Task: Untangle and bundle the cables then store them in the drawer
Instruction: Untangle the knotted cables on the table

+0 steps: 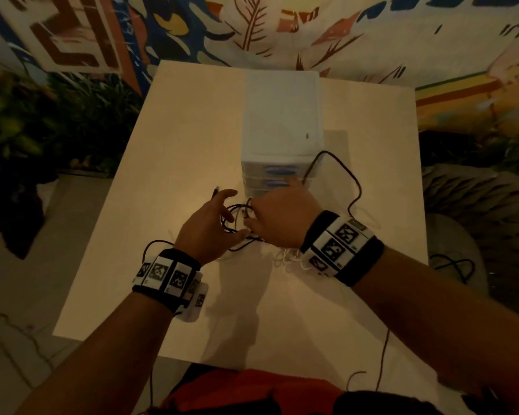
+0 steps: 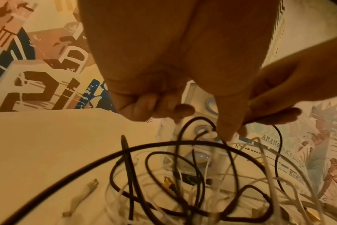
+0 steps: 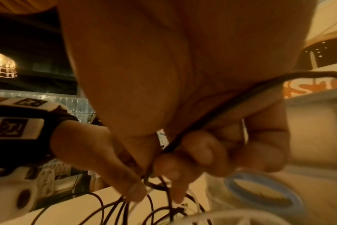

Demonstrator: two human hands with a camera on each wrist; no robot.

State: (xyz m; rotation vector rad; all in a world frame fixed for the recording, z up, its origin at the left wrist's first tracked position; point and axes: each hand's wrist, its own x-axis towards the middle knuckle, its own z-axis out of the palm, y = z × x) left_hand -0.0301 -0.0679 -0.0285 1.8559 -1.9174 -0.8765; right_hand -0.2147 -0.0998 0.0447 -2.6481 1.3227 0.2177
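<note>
Two hands meet over the tangle of cables (image 1: pixel 240 223) in our head view, on a pale square worktop (image 1: pixel 174 151) just in front of a white drawer unit (image 1: pixel 282 121) whose drawers are shut. Our left hand (image 1: pixel 210 226) has its fingers loosely spread over the tangle; our right hand (image 1: pixel 282 220) is curled into it. One black cable (image 1: pixel 346 172) loops out to the right of the unit. Behind the worktop hangs a painted mural (image 1: pixel 252 28), with dark plants (image 1: pixel 42 121) at the left, and a grey floor below

From the left wrist we see black and white cables (image 2: pixel 183 175) lying crossed on the worktop (image 2: pixel 48 144), the left hand's fingers (image 2: pixel 144 105) curled with nothing plainly in them

From the right wrist, the right hand's fingers (image 3: pixel 202 149) pinch a black cable (image 3: pixel 240 100), blue drawer handle (image 3: pixel 260 191) close by, and a lamp (image 3: pixel 2 65) glows in a dark room
</note>
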